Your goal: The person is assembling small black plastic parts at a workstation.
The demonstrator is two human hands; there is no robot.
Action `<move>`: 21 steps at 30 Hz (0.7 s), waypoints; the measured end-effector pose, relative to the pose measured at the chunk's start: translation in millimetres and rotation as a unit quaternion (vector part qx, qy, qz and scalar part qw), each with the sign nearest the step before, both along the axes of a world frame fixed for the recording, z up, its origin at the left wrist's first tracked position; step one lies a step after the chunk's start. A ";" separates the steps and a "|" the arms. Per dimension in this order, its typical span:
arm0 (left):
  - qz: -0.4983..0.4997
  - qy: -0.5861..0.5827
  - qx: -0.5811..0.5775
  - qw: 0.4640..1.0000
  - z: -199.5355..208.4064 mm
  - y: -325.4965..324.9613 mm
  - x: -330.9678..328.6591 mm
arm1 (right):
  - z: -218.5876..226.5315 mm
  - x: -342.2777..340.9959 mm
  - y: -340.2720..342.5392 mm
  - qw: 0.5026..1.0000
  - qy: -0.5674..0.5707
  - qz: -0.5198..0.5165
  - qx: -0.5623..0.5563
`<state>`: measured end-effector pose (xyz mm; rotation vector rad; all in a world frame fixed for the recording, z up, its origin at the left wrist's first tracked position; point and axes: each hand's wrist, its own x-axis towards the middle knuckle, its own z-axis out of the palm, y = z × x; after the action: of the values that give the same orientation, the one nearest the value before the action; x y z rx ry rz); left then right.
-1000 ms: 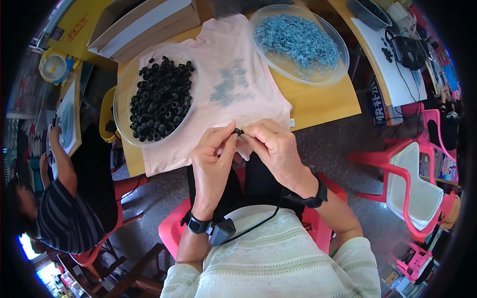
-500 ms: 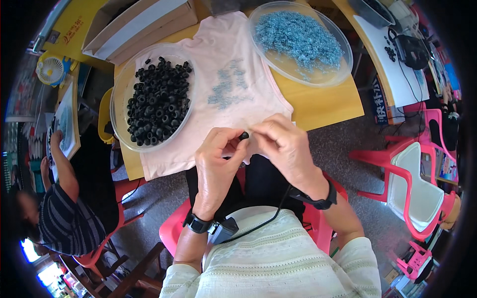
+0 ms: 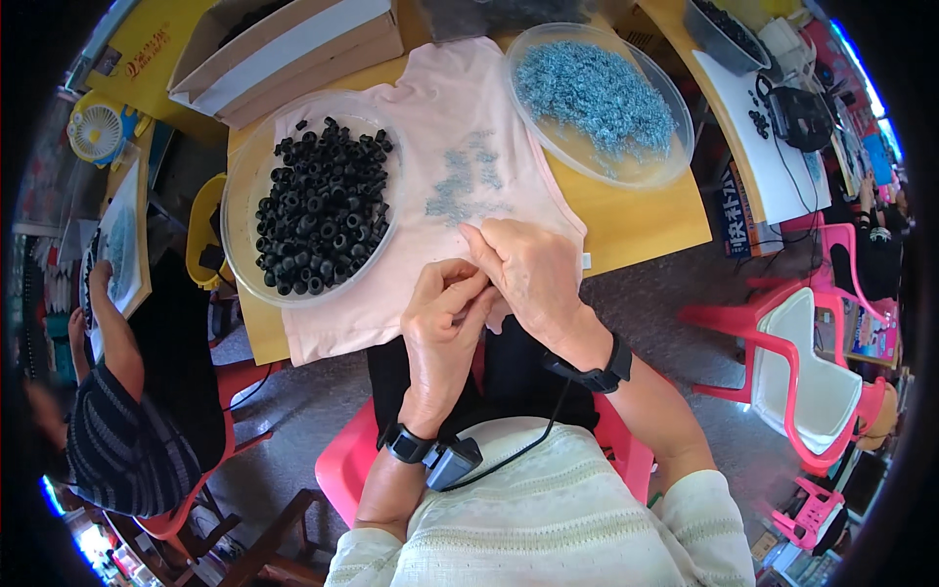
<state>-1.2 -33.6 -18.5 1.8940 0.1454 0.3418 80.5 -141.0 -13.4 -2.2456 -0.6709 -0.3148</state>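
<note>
In front of my lap both hands meet over the near edge of a pale pink shirt (image 3: pixel 342 318) spread on the table. My left hand (image 3: pixel 442 318) pinches a small black ring-shaped part, now hidden between the fingers. Pressed against those fingertips, my right hand (image 3: pixel 533 274) is closed with its knuckles up; whatever it holds is covered. A round clear tray (image 3: pixel 241 279) full of black hollow parts lies to the left. Small blue-grey pieces (image 3: pixel 468 181) are scattered on the cloth beyond my hands. More of these fill another round clear tray (image 3: pixel 567 161) at the far right.
An open cardboard box (image 3: pixel 293 59) stands at the far left of the yellow-topped table (image 3: pixel 646 230). Red chairs (image 3: pixel 753 342) with a white cushion stand to the right. Another person (image 3: pixel 127 430) sits at a side table on the left. A black device (image 3: pixel 797 117) rests on the right-hand table.
My right hand has moved in over the left fingertips and turned knuckles up, covering the black part that showed before. The whole view has shifted slightly.
</note>
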 end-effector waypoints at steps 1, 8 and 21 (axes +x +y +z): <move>0.002 -0.002 0.000 1.000 0.0 -0.3 0.0 | -0.8 0.7 1.2 1.000 -0.009 -0.004 -0.005; 0.000 -0.024 0.039 0.999 -7.5 1.8 -2.8 | -4.9 -0.6 2.7 0.997 -0.012 0.005 -0.072; -0.009 -0.052 0.035 0.998 -14.8 1.0 0.1 | -8.0 0.8 0.8 0.994 -0.044 0.004 -0.098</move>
<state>-1.2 -32.6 -33.4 1.9407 0.0469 0.4375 81.3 -140.2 -21.4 -2.4263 -0.7865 -0.3590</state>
